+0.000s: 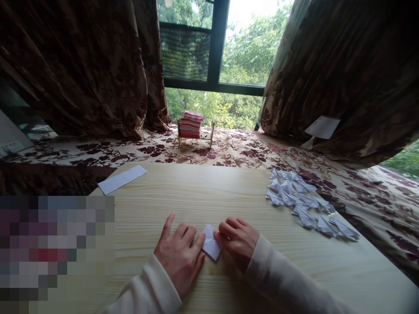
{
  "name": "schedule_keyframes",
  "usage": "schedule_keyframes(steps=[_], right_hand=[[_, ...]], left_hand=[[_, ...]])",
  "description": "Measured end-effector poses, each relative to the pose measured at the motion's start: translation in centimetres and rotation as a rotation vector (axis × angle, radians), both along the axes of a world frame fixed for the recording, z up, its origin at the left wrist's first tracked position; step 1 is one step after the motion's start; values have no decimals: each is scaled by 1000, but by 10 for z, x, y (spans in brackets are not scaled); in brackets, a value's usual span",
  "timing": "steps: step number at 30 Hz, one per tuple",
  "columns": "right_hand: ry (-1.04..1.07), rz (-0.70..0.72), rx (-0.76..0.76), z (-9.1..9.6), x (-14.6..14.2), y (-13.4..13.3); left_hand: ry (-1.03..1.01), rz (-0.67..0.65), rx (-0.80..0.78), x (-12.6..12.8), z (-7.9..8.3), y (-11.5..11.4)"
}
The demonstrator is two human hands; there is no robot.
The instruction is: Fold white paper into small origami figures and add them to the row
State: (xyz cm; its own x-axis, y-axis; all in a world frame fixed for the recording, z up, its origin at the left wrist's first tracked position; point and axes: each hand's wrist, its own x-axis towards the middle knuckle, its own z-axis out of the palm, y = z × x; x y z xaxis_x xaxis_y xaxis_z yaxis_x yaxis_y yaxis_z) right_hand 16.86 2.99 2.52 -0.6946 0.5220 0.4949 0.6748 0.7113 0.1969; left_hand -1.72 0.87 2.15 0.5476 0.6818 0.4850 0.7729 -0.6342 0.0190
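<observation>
A small folded piece of white paper point(211, 246) lies on the wooden table in front of me, with crease lines showing on its upper face. My left hand point(180, 250) presses the paper's left edge with its fingertips, its little finger stretched away. On the other side, my right hand point(238, 240) is curled, with thumb and forefinger pinching the paper's right edge. Off to the right, several folded white paper pieces point(288, 192) are laid out in overlapping rows. A flat stack of white paper strips point(122, 179) rests at the table's far left corner.
The pale wooden table point(183, 192) meets a ledge covered in floral cloth point(235, 148). On the ledge stand a small wooden rack point(195, 137) with folded red-and-white cloths point(190, 124) and a white lamp point(322, 127). Dark curtains point(81, 65) flank the window. A pixelated patch hides the lower left.
</observation>
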Motion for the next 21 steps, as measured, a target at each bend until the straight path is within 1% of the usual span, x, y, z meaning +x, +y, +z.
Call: schedule_keyframes(steps=[4, 7, 9, 11, 14, 15, 17, 19, 21], right_hand=[[-26, -12, 0, 1, 1, -2], [-15, -27, -1, -4, 1, -1], [35, -27, -16, -9, 8, -2], [89, -29, -146, -11, 18, -4], [228, -34, -426, -9, 28, -8], [272, -60, -497, -6, 27, -10], [320, -183, -569, 0, 18, -11], [294, -353, -587, 6, 5, -11], [252, -469, -603, 10, -7, -10]], left_hand=[[-4, -11, 7, 0, 0, 1], [-6, -6, -1, 0, -1, 0], [-26, 0, -8, -1, 0, -1], [-64, 11, -20, -1, 1, 0], [-139, 40, -70, 2, 3, 3], [-163, 47, -86, 3, 3, 4], [-210, 56, -107, 6, 2, 5], [-260, 67, -121, 8, -1, 6], [-294, 78, -144, 10, -3, 6]])
